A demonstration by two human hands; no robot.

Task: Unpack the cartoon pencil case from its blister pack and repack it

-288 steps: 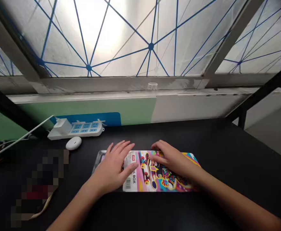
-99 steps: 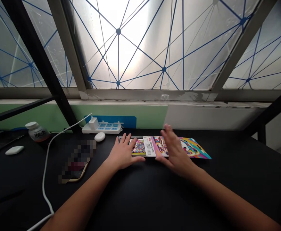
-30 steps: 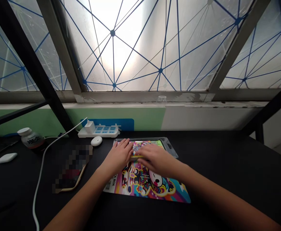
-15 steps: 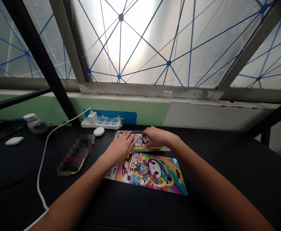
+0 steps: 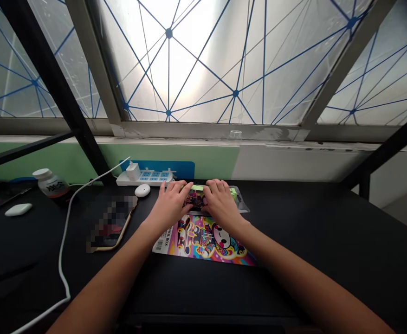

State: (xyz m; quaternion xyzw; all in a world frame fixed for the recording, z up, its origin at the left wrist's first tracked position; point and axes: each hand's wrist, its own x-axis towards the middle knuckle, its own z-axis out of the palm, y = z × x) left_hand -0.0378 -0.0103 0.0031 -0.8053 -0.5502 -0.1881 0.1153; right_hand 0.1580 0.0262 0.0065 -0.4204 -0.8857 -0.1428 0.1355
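I'm watching from afar as the person's left hand [image 5: 170, 207] and right hand [image 5: 222, 205] rest side by side on a small rectangular pencil box with lime-green edges [image 5: 195, 196], in a clear plastic blister tray [image 5: 241, 204] on a black table [image 5: 311, 241]. The fingers [image 5: 214, 188] curve over the box, slightly spread; they nearly hide it, so I can't quite tell whether they clamp it. Just nearer lies a bright cartoon-printed card sleeve [image 5: 203, 241], reading "PENCIL BOX" sideways beside a barcode [image 5: 158, 246]. Further left, a white power strip [image 5: 144, 177] sits by the wall, and a pixelated patch [image 5: 111, 222] hides an object.
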